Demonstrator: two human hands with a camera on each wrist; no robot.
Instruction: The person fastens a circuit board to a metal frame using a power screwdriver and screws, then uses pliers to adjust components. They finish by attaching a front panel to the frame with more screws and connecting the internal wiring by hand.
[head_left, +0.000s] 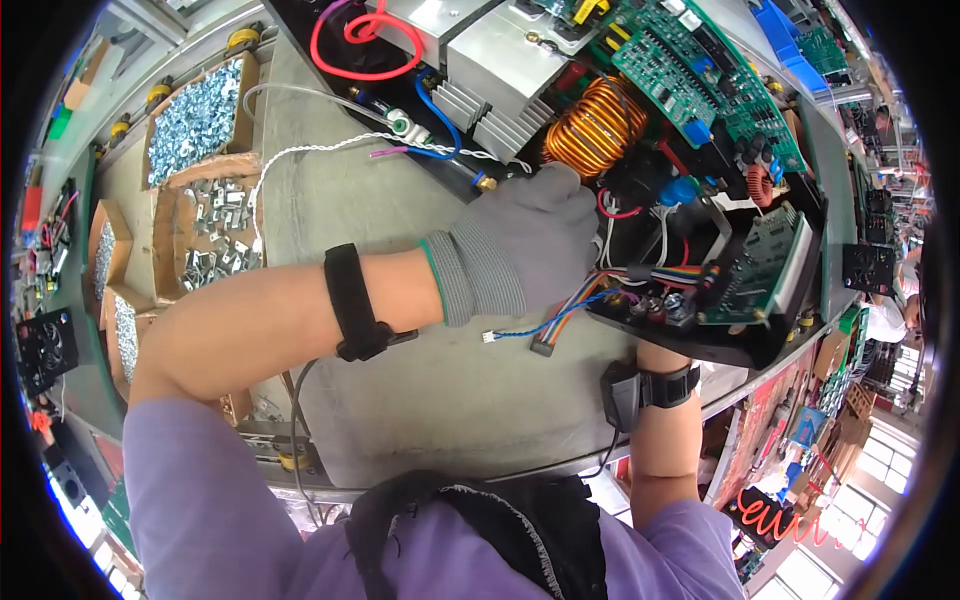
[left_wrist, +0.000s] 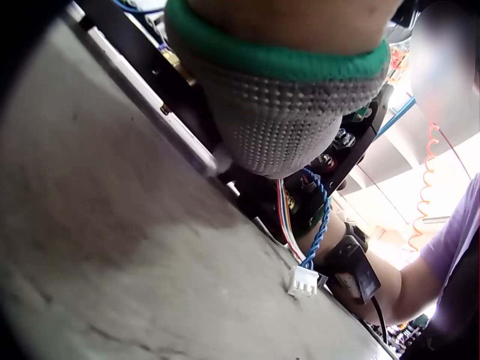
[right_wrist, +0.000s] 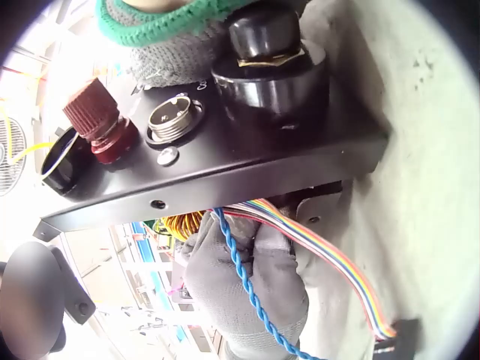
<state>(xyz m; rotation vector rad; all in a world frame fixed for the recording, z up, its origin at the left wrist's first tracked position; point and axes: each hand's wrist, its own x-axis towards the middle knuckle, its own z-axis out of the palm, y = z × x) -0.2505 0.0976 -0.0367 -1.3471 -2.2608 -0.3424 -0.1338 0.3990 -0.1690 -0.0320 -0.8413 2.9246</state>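
My left hand (head_left: 530,240), in a grey knit glove, reaches into an open black machine chassis (head_left: 700,335) just below a copper coil (head_left: 597,125). Its fingers (right_wrist: 240,281) curl in among the inner wires, behind the front panel (right_wrist: 225,161). A rainbow ribbon cable (right_wrist: 315,240) and a blue twisted wire (right_wrist: 247,289) run out past them; the blue wire ends in a white plug (left_wrist: 304,281) on the table. My right hand is hidden against the panel's outer face; only its glove cuff (right_wrist: 161,26) and its forearm (head_left: 660,420) show.
The panel carries a red terminal (right_wrist: 97,120), a round metal socket (right_wrist: 174,116) and a black knob (right_wrist: 266,37). Green circuit boards (head_left: 700,70) and a heat sink (head_left: 500,60) fill the chassis. Cardboard boxes of screws (head_left: 195,105) and brackets (head_left: 215,235) stand left on the grey table (head_left: 450,400).
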